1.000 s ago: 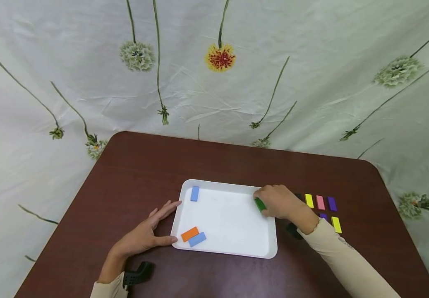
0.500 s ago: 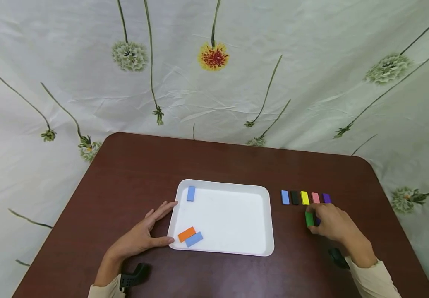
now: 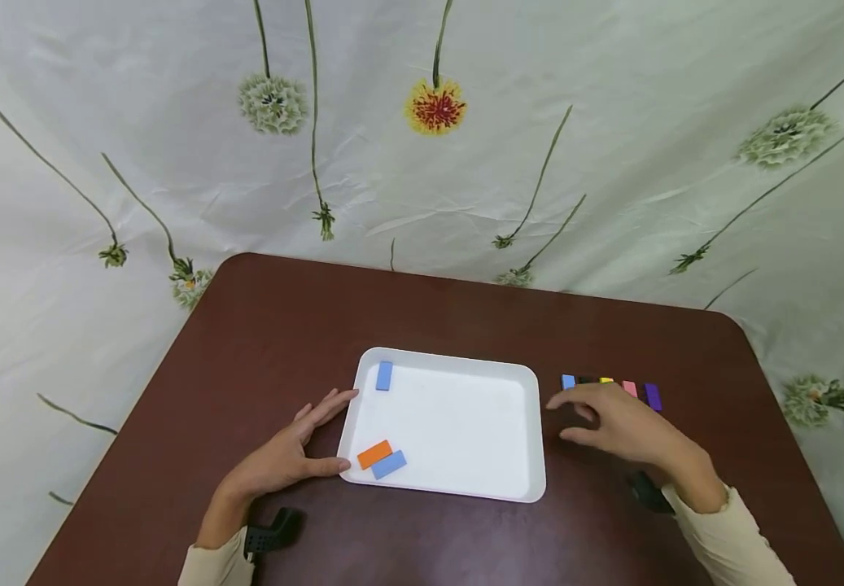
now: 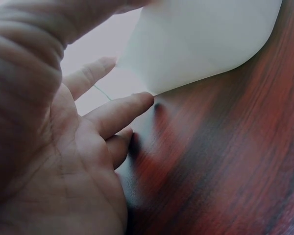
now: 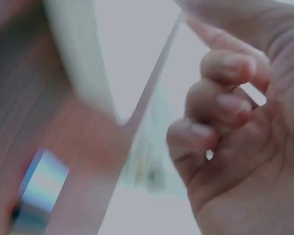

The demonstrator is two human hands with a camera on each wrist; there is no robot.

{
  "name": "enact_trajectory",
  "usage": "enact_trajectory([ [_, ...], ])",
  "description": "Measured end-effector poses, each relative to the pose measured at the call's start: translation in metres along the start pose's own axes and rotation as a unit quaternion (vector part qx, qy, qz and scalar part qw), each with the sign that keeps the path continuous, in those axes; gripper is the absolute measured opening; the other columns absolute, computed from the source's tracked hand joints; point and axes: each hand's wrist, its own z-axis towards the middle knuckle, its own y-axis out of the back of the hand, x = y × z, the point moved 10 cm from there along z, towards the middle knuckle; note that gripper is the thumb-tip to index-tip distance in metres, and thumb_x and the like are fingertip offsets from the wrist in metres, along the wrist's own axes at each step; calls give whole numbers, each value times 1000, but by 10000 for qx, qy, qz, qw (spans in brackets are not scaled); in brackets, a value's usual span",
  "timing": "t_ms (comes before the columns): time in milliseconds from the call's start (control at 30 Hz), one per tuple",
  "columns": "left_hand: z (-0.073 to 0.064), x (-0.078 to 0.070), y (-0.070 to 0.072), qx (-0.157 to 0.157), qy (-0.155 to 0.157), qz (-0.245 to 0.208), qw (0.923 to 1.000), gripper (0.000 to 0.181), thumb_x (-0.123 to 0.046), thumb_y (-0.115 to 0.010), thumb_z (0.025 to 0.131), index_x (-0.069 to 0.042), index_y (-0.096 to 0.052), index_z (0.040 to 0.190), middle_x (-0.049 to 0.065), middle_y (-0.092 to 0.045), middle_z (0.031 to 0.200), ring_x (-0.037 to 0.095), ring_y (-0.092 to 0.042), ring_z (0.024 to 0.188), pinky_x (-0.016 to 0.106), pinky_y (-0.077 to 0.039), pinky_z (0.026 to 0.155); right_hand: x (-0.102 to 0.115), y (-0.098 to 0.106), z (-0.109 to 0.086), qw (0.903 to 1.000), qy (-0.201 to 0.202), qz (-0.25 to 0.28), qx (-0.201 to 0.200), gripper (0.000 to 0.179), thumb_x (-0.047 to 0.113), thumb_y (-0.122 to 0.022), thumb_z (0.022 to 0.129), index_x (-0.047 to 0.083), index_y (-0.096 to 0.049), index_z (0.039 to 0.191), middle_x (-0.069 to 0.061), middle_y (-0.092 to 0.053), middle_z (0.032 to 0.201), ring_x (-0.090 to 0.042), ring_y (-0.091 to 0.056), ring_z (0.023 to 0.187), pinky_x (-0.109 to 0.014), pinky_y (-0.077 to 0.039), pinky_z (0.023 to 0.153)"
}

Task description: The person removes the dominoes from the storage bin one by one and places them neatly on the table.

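My left hand [image 3: 275,462] rests at the left side of a white tray [image 3: 465,423], an index fingertip and the thumb on its rim, fingers extended. Inside the tray lie a blue block [image 3: 384,376] near the top left, and an orange block [image 3: 374,454] beside a second blue block [image 3: 389,465] at the lower left. Just right of the tray, my right hand [image 3: 623,423] holds nothing; its thumb and index stand apart and the other fingers curl loosely in the right wrist view. The green block is out of sight, where the right hand covers the table.
A row of small blocks stands right of the tray: blue [image 3: 568,382], black, yellow, pink [image 3: 630,389] and purple [image 3: 653,396], partly covered by the right hand. The dark wooden table [image 3: 422,545] backs onto a floral cloth [image 3: 363,163].
My right hand carried the green block from the tray's right end to beside the block row, let go of it, and shifted back left toward the tray. The left hand stayed on the rim.
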Motion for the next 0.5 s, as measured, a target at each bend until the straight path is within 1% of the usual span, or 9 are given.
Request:
enact_trajectory([
  [33, 1, 0, 0, 4, -12, -4, 10000, 90, -33, -82, 83, -33, -30, 157, 1, -31, 164, 35, -10, 155, 48, 3, 123, 20, -3, 14, 9987, 450, 221, 128, 30, 13, -83, 82, 11, -72, 110, 11, -34, 64, 1, -31, 60, -19, -34, 59],
  [67, 2, -1, 0, 4, -32, -12, 10000, 90, -32, -82, 83, -32, -30, 157, 2, -32, 164, 35, -10, 155, 54, 3, 121, 38, -8, 28, 9947, 872, 439, 321, 26, 11, -82, 83, 12, -72, 108, 9, -35, 65, 0, -33, 61, -19, -35, 61],
  [100, 2, -1, 0, 10, -38, -10, 10000, 90, -32, -82, 84, -32, -30, 157, 2, -32, 164, 35, -10, 155, 58, 3, 120, 56, -14, 42, 9886, 1239, 645, 566, 24, 10, -80, 85, 12, -72, 107, 6, -36, 66, -4, -35, 62, -19, -35, 63],
  [167, 2, -1, 0, 15, -22, -19, 10000, 90, -32, -82, 84, -32, -30, 158, 3, -32, 164, 36, -9, 155, 60, 4, 119, 83, -30, 69, 9765, 1690, 860, 1027, 22, 8, -78, 87, 14, -73, 108, 1, -39, 67, -9, -39, 64, -18, -35, 63],
  [233, 2, -1, 2, 23, -12, -7, 10000, 90, -31, -82, 84, -32, -30, 158, 3, -32, 164, 37, -9, 155, 61, 4, 119, 106, -49, 93, 9627, 2002, 1063, 1476, 22, 4, -74, 89, 13, -73, 109, -2, -43, 71, -13, -42, 68, -16, -35, 65],
  [300, 1, -2, 3, 36, -70, 52, 10000, 89, -31, -81, 84, -31, -31, 158, 5, -32, 163, 39, -10, 155, 65, 3, 118, 127, -71, 113, 9491, 2282, 1134, 1849, 24, -1, -70, 90, 13, -74, 110, -1, -44, 73, -11, -43, 71, -15, -36, 68],
  [367, 1, -3, 3, 34, -135, 114, 9998, 88, -31, -81, 85, -30, -31, 157, 5, -33, 163, 41, -11, 154, 67, 2, 117, 146, -94, 130, 9362, 2531, 1112, 2171, 30, -5, -64, 91, 13, -74, 113, 1, -45, 77, -6, -42, 74, -14, -37, 70],
  [433, 1, -4, 3, 26, -192, 191, 9996, 88, -31, -81, 85, -29, -31, 157, 4, -34, 162, 41, -12, 154, 68, 0, 117, 160, -114, 141, 9266, 2708, 953, 2429, 38, -9, -60, 90, 14, -74, 117, 1, -46, 79, -4, -41, 75, -13, -37, 72],
  [500, 1, -3, 2, 23, -197, 200, 9996, 88, -32, -81, 84, -29, -32, 157, 2, -35, 162, 39, -13, 154, 66, 0, 118, 172, -130, 149, 9204, 2810, 717, 2622, 48, -12, -55, 88, 16, -73, 122, 0, -47, 80, -3, -40, 75, -13, -36, 72],
])
